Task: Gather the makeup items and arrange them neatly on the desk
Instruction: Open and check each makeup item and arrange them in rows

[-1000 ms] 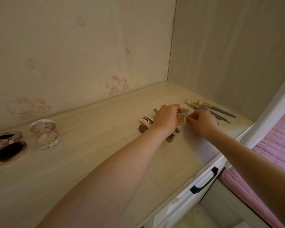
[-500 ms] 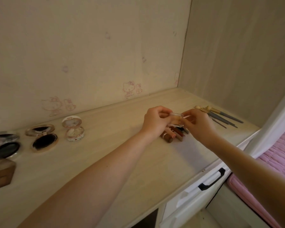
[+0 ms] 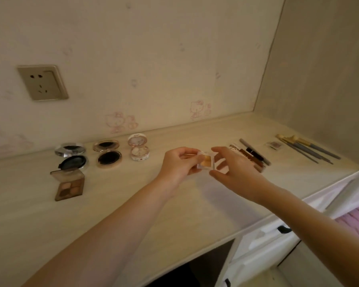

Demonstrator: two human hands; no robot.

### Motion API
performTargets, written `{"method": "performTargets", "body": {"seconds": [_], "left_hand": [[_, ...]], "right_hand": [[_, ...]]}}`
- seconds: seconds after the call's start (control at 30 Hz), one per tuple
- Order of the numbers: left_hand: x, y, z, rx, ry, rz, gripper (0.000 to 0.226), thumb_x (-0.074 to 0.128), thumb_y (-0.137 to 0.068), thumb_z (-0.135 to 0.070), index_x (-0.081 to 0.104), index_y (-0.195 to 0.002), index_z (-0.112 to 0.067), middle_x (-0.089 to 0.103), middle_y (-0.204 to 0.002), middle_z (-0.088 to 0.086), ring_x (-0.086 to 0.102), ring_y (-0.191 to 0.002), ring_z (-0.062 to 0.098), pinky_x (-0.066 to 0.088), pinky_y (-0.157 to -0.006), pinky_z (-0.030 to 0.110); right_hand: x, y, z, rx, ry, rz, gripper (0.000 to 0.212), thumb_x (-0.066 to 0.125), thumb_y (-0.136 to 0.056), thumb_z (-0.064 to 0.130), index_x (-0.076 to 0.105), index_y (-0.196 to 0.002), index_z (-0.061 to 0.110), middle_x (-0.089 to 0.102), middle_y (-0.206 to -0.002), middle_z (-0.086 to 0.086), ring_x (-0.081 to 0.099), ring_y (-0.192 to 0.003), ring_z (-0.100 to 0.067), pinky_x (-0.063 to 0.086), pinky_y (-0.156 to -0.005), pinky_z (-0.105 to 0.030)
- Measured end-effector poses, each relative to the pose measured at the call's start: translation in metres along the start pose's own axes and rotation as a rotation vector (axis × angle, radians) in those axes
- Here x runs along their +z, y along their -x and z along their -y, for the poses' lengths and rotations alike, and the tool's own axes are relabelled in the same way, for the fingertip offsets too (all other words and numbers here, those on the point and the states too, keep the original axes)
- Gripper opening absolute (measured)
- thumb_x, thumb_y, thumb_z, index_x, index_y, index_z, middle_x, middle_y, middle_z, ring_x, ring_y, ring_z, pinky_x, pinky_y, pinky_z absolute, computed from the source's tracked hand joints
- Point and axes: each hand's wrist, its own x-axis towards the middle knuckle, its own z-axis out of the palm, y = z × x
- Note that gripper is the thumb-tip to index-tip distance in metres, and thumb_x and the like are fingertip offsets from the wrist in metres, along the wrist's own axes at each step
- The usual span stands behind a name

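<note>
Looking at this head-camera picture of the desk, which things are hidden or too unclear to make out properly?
- Tubes and pencils: the right hand covers their near ends, so the count is unclear.
- Small clear case: the left hand and fingers cover its edges; lid state unclear.
- Tiny palette: too small to read.
- Drawer handle: partly behind the right forearm.
- Brushes: bristle detail blurred.

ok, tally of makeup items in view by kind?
Open round compacts: 3
Four-pan palette: 1
Small clear-cased shadows: 2, one in both hands, one on the desk
Brushes: about 4, overlapping
Tubes and pencils: about 5, partly hidden
Total: about 15
</note>
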Motion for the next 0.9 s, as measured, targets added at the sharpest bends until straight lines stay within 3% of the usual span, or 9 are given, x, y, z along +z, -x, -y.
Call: {"method": "performTargets", "body": {"seconds": [0.2,0.4,0.53,0.7,0.9], "left_hand": [[-0.052,0.03,0.004,-0.103,0.086,-0.063,0.021,0.074,-0.08,-0.009,0.069,-0.099,0.0,0.072,-0.098,0.019,0.07,-0.089,0.028,0.058,-0.073,0.03],[-0.093,0.053,0.001,-0.149,0.146,-0.11,0.022,0.07,-0.084,-0.011,0.068,-0.102,0.0,0.073,-0.093,0.015,0.07,-0.078,0.021,0.058,-0.074,0.03],[-0.112,0.065,0.002,-0.183,0.228,-0.114,0.021,0.061,-0.091,-0.014,0.068,-0.103,0.001,0.072,-0.099,0.018,0.07,-0.085,0.023,0.058,-0.082,0.033],[-0.131,0.079,0.005,-0.22,0.322,-0.061,0.027,0.059,-0.093,-0.017,0.067,-0.111,0.001,0.069,-0.108,0.02,0.067,-0.098,0.034,0.054,-0.091,0.043],[-0.143,0.086,0.004,-0.22,0.465,-0.074,0.023,0.059,-0.092,-0.016,0.071,-0.101,0.001,0.069,-0.106,0.022,0.068,-0.098,0.035,0.059,-0.077,0.036]], "right_hand": [[0.027,0.004,0.042,-0.172,0.041,0.027,0.058,0.065,-0.086,0.04,0.041,-0.137,0.029,0.048,-0.13,0.01,0.054,-0.104,-0.005,0.052,-0.086,-0.026],[0.053,0.002,0.074,-0.273,0.084,-0.001,0.052,0.066,-0.085,0.042,0.05,-0.131,0.025,0.052,-0.123,0.011,0.055,-0.104,-0.007,0.051,-0.085,-0.026],[0.068,0.001,0.089,-0.319,0.098,-0.014,0.048,0.064,-0.085,0.043,0.054,-0.128,0.024,0.055,-0.118,0.009,0.057,-0.101,-0.011,0.052,-0.079,-0.03],[0.082,0.003,0.106,-0.35,0.049,-0.022,0.044,0.062,-0.087,0.042,0.057,-0.126,0.023,0.059,-0.114,0.009,0.054,-0.104,-0.01,0.05,-0.082,-0.029],[0.091,0.003,0.127,-0.419,0.039,-0.012,0.045,0.062,-0.087,0.03,0.051,-0.13,0.021,0.055,-0.123,0.004,0.051,-0.111,-0.016,0.044,-0.088,-0.024]]}}
